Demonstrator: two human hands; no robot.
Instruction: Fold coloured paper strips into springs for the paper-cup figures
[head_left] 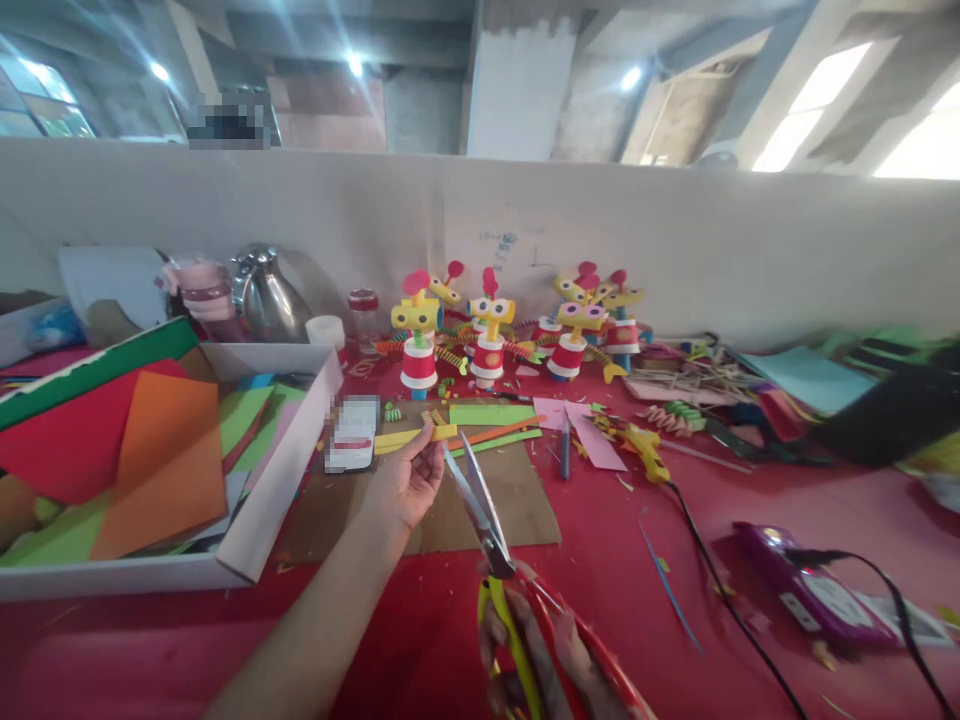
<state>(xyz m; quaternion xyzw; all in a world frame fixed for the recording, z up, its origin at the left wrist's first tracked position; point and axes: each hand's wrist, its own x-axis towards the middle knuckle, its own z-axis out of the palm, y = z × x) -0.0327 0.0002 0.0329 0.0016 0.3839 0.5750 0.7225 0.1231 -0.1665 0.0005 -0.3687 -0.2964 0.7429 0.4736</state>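
My left hand (418, 485) pinches a yellow paper strip (386, 440) between thumb and fingertips, above a brown cardboard sheet (517, 505). My right hand (534, 632) is closed round the yellow handles of a pair of scissors (484, 510). Their blades stand a little apart and point up toward the strip's right end; whether they touch it I cannot tell. A long red shiny thing (553, 640) runs along my right hand, its kind unclear. On the cardboard lie an orange strip (495, 434) and a green strip (506, 442).
Left stands a white box (296, 450) of coloured paper. Several cup figures (489, 350) line the back. Right of the cardboard lie pink paper (596, 440), a blue-grey pen-like tool (565, 455), a yellow glue gun (646, 455) with black cord, and a purple device (814, 585).
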